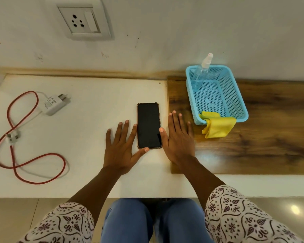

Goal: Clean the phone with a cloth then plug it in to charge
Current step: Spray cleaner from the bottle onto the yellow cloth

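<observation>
Neither grip holds anything: both hands lie flat and spread wide on the white counter [88, 181], one on each side of the phone [148, 125], which I take as the landmark. Far to the left of the phone, a red cable [12, 137] lies in loose loops, and its white connector end [11, 136] rests inside the loops. A white charger adapter [54, 104] with metal pins lies left of the phone and a little farther back. On the wall behind and to the left of the phone there is a white socket plate [83, 19] with a switch. The left hand [120, 148] is just left of the phone, its thumb tip touching the phone's near lower corner. The phone lies face up with a dark screen, in a brownish case. The right hand [180, 139] is just right of the phone, its thumb touching the phone's right edge. Right of the phone, a wooden board [261, 137] carries a blue basket [242, 109]. A clear spray bottle [203, 71] leans in the basket's far corner, and a yellow cloth [218, 127] hangs over its near rim onto the board.
</observation>
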A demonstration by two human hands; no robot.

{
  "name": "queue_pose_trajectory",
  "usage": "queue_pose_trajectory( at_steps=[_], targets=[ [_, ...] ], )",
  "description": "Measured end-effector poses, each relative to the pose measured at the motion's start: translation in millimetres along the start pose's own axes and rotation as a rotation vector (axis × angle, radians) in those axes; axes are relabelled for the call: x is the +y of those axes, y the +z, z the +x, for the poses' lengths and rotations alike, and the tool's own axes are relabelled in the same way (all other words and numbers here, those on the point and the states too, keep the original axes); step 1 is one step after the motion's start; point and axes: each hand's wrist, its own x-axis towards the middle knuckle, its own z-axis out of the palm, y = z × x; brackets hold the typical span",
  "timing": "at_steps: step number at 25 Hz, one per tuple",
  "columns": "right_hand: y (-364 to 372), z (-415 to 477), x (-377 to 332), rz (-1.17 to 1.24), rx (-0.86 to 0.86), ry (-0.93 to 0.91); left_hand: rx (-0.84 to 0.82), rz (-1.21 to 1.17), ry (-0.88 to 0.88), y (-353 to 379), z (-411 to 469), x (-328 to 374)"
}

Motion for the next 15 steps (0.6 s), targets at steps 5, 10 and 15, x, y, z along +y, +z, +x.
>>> queue_pose_trajectory(
  at_steps=[5,10,15],
  targets=[
    [2.0,1.6,1.2,-0.007,-0.006,-0.018,0.011,0.022,0.007,4.7,1.2,-1.7],
    [-7.5,3.2,-1.9,0.059,-0.06,-0.002,0.05,-0.013,-0.01,7.9,3.4,-2.8],
    [-72.5,43.1,-3.4,0.574,0.496,0.016,0.067,-0.031,-0.007,9.5,3.2,-3.7]
  ],
)
